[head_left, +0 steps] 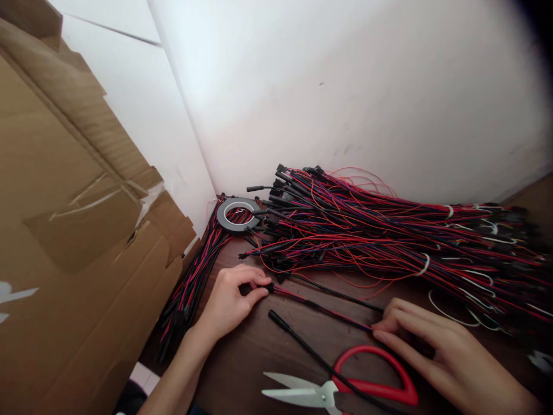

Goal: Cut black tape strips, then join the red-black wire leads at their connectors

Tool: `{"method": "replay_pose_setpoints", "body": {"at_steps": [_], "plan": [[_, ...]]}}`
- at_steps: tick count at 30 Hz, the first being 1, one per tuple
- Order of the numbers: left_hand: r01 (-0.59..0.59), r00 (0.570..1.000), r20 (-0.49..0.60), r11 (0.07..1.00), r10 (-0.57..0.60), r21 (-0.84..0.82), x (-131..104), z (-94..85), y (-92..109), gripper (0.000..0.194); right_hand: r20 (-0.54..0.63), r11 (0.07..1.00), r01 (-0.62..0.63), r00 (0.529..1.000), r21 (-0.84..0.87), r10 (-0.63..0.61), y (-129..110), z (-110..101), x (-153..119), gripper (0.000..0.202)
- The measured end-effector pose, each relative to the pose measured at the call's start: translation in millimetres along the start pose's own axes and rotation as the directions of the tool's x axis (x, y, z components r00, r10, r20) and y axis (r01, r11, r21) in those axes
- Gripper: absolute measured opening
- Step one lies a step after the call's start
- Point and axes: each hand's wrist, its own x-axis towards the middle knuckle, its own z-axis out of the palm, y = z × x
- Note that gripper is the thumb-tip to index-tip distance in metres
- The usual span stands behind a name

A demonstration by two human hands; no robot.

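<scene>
Between my two hands a red and black wire harness point(322, 308) is stretched over the tabletop. The fingertips of my left hand point(237, 294) pinch the small black connector at its left end. Further along, my right hand point(425, 343) pinches the wires between thumb and fingers; whatever lies behind those fingers is hidden. A black cable point(337, 291) runs just above the harness to my right hand. Below, another black cable point(302, 341) with a thick end crosses over red-handled scissors point(375, 374), whose blades are apart and point left.
A large pile of red, blue and black wires point(367, 225) lies along the wall, bundled with white ties. A roll of black tape point(224, 222) rests beside it, near another wire bundle point(190, 288). A cardboard box point(78, 219) stands at the left.
</scene>
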Motion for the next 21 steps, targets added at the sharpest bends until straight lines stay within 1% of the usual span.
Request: {"method": "replay_pose_setpoints", "body": {"at_steps": [4,8,12,21], "plan": [[-0.012,1.0,-0.003,1.0,0.012,0.007,0,0.2,-1,0.012,0.043,0.999,-0.023,0.999,0.025,0.022,-4,-4,2,0.029],[-0.039,0.999,-0.018,0.999,0.039,0.016,1,0.5,-5,0.009,0.095,0.996,-0.081,0.992,0.031,0.078,-10,-10,4,0.028],[-0.048,0.998,-0.027,0.999,0.048,0.019,1,0.9,-9,0.007,0.095,0.991,-0.132,0.987,0.029,0.129,-12,-11,5,0.025],[-0.045,0.998,-0.034,0.999,0.045,0.013,1,1.4,-12,0.006,0.103,0.99,-0.138,0.985,0.018,0.136,-9,-15,5,0.027]]}}
